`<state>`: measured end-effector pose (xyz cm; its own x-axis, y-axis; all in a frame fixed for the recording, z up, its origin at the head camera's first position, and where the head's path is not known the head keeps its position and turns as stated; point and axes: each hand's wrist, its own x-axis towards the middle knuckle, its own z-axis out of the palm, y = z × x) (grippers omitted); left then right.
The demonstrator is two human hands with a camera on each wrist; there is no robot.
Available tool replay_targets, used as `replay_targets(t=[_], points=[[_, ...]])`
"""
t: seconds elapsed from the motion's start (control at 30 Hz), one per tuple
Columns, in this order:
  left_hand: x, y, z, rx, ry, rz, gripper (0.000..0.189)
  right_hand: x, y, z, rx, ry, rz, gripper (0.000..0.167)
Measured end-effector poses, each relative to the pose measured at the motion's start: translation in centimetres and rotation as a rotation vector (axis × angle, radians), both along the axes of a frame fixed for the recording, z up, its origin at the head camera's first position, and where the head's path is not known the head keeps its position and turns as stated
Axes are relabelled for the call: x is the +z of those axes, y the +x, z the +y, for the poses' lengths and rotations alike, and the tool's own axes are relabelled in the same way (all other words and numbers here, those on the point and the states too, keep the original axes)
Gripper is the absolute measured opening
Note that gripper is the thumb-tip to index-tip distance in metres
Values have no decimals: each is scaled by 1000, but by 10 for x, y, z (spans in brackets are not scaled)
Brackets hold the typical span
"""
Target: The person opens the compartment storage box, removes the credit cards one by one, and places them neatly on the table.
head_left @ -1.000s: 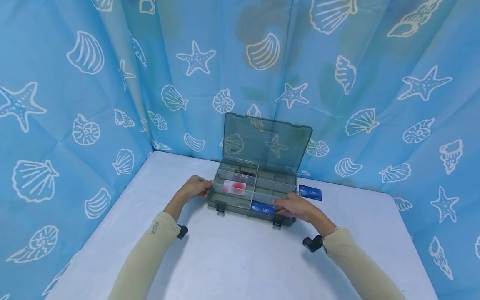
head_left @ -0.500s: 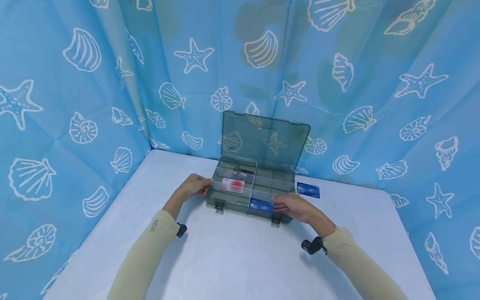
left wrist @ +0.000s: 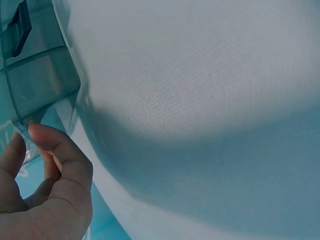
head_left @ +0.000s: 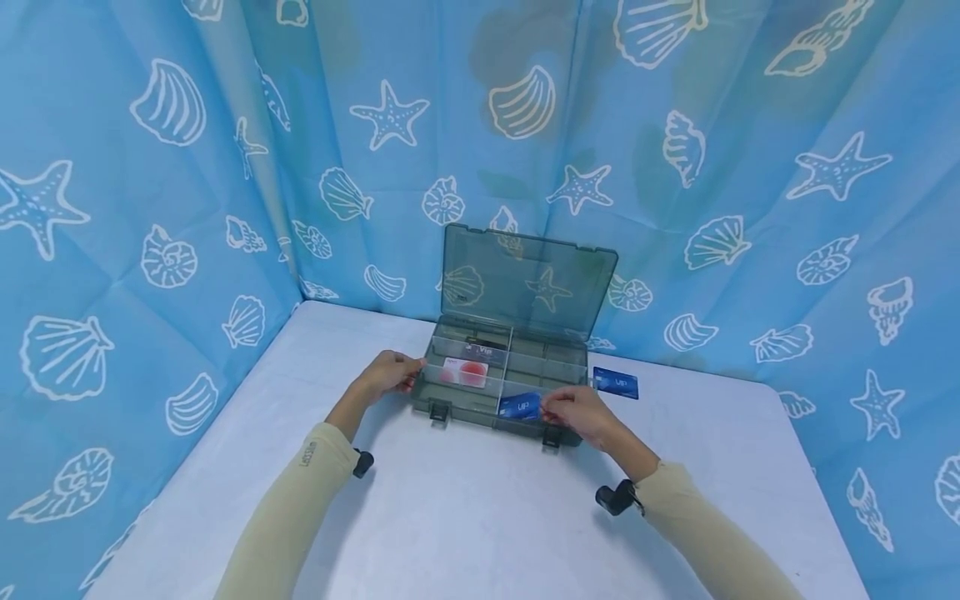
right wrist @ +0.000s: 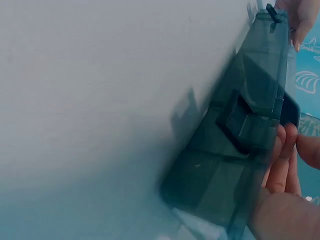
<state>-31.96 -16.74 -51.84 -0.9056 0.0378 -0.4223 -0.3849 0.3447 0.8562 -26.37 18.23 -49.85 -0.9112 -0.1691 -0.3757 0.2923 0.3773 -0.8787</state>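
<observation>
A smoky translucent compartment box (head_left: 459, 412) sits on the table with its lid (head_left: 528, 283) raised. My left hand (head_left: 386, 372) pinches the box's left wall between thumb and index finger; the left wrist view shows this at a corner of the box. In the front right compartment, my right hand (head_left: 581, 411) pinches the right end of a blue VIP card (head_left: 519, 406), which is tilted. The right wrist view shows only a dark part of this card (right wrist: 289, 111) above the front wall. A white card with red circles (head_left: 465, 372) and a dark VIP card (head_left: 485, 350) lie in left compartments.
Another blue VIP card (head_left: 616, 382) lies on the white table (head_left: 465, 517), right of the box. Two latches, the left latch (head_left: 439, 412) and the right latch (head_left: 552, 437), hang at the box's front. A blue shell-patterned curtain (head_left: 420, 150) stands behind.
My right hand has shifted slightly left and raised its end of the blue card, which now tilts. The left hand stays at the box wall.
</observation>
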Motion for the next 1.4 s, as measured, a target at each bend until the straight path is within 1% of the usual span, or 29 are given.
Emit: replay_targets(t=[0.17, 0.4, 0.57, 0.73, 0.93, 1.0, 1.1, 1.27, 1.4], points=[[0, -1, 3, -9, 12, -2, 45, -1, -5, -2, -8, 39, 28, 25], [2, -2, 5, -8, 12, -16, 46, 1, -8, -2, -46, -17, 6, 26], [3, -3, 2, -6, 12, -22, 47, 9, -7, 6, -91, -40, 39, 25], [4, -5, 1, -6, 5, -25, 48, 21, -11, 29, -167, -89, 45, 33], [4, -5, 2, -9, -3, -31, 49, 31, -14, 76, -259, -197, 18, 49], [4, -5, 2, -6, -5, -36, 48, 30, -14, 92, -290, -226, 11, 54], [3, -4, 2, 0, -11, -44, 47, 24, -12, 116, -319, -262, 19, 58], [2, -4, 1, 9, -7, -51, 47, 10, -7, 144, -377, -261, 11, 63], [2, -2, 0, 5, -4, -43, 46, -4, -4, 156, -430, -232, -11, 58]])
